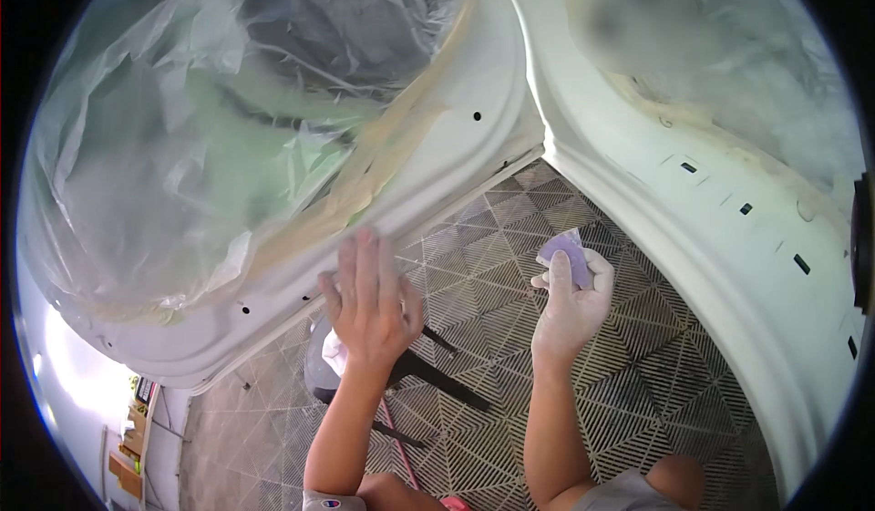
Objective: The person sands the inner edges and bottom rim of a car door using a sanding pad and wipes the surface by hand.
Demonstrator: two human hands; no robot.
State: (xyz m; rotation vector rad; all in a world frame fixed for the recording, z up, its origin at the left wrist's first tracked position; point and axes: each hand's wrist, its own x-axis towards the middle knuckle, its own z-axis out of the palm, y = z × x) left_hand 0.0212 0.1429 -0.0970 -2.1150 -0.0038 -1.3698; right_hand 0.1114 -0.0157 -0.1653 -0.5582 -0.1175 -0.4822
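My left hand (372,306) is stretched flat, palm down, over the lower edge of the white car door (447,155). Its fingertips are smeared by motion, so whether they touch the panel I cannot tell. Between thumb and fingers, my right hand (574,306) pinches a folded piece of purple sandpaper (567,254), held above the floor in the gap between door and car body. Pale dust coats both hands. Plastic film (146,174) and tan masking tape (283,242) cover the upper part of the door.
On the right curves the white door frame (656,174) of the car body, with plastic film above it. A dark-legged stool (447,383) with a white cloth stands on the patterned grating floor (492,301) under my left forearm. Shelving with boxes (132,447) is at the lower left.
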